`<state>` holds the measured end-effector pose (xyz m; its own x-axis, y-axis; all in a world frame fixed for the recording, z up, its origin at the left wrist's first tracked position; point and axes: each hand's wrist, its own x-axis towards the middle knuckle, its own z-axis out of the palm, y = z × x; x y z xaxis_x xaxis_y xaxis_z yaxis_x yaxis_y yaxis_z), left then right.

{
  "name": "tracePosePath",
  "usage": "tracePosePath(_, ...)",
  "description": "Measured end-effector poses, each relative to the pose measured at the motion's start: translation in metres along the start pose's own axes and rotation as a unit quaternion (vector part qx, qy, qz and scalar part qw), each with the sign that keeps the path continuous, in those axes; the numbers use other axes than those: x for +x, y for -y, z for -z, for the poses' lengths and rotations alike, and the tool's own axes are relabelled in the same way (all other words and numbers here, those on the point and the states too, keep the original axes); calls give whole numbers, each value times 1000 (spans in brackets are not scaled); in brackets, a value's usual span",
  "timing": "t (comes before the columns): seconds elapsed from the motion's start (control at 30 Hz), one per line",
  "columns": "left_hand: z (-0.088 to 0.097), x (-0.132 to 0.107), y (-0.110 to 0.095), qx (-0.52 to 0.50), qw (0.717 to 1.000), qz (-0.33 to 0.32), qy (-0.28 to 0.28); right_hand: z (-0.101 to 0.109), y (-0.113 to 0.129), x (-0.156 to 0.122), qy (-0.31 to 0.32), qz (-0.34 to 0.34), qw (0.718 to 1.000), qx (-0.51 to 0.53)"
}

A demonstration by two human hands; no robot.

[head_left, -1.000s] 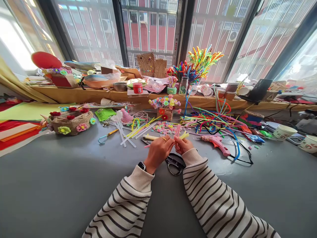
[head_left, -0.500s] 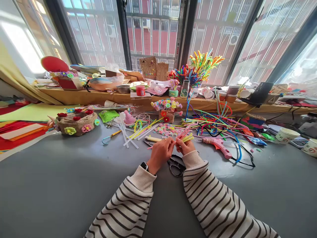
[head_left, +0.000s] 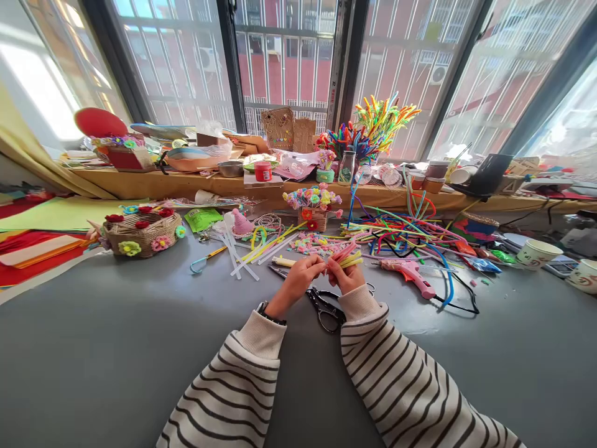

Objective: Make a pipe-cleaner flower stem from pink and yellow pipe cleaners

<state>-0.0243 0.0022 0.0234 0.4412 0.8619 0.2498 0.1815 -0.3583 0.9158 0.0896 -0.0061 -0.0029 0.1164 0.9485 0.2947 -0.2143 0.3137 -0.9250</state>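
My right hand (head_left: 346, 275) is closed around a small bundle of pink and yellow pipe cleaners (head_left: 351, 259), whose ends stick out past the fingers. Its fingertips meet those of my left hand (head_left: 301, 280), pinched at the near end of the bundle; the exact spot it grips is hidden. Beneath the hands lie black-handled scissors (head_left: 329, 320), partly covered by them. Just beyond sits a pile of small pastel pieces (head_left: 312, 243). A pink glue gun (head_left: 409, 274) rests right of my right hand.
Loose pipe cleaners (head_left: 396, 233) spread across the back right. Clear glue sticks (head_left: 232, 252) lie back left, near a woven basket with flowers (head_left: 142, 236). A small flower box (head_left: 313, 218) stands behind the hands. Paper cups (head_left: 537, 255) are at the right. A crowded sill (head_left: 196, 180) runs behind.
My left hand has shifted slightly left and its wrist has turned, so the watch face no longer shows. The bundle stays in my right hand. The view has moved a little.
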Motion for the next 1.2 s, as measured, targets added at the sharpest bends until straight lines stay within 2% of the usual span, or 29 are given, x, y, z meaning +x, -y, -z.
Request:
tracePosePath(0.1, 9, 4, -7, -49, 996, 60, 54, -3, 2, -3, 0, 14, 1000, -3)
tracePosePath(0.17, 16, 7, -10, -55, 988, 93, 112, -4, 2, -4, 9, 7, 1000, 5)
tracePosePath(0.23, 20, 9, -10, -29, 984, 91, 153, -3, 0, -4, 8, -13, 1000, 21)
tracePosePath(0.27, 21, 9, -9, -7, 985, 75, 153, -2, -2, -3, 1, -24, 999, 31)
tracePosePath(0.33, 19, 9, -5, 51, 992, 20, 110, 1, -5, -1, -21, -44, 997, 53)
tracePosePath(0.4, 15, 6, 0, 130, 990, -41, 38, 4, -7, 1, -43, -62, 995, 65)
tracePosePath(0.47, 9, 2, 4, 226, 969, -95, -25, 7, -8, 4, -59, -88, 991, 79)
tracePosePath(0.53, 4, -2, 5, 315, 936, -145, -60, 9, -9, 6, -70, -115, 986, 95)
tracePosePath(0.7, -1, -5, 3, 468, 843, -250, -84, 11, -9, 9, -74, -168, 974, 136)
tracePosePath(0.83, -3, -6, 3, 522, 789, -311, -95, 11, -9, 9, -70, -200, 962, 172)
tracePosePath(0.97, -4, -7, 4, 548, 764, -327, -99, 10, -7, 9, -67, -217, 952, 208)
tracePosePath(1.2, -5, -6, 8, 558, 755, -323, -115, 10, -5, 8, -67, -227, 944, 229)
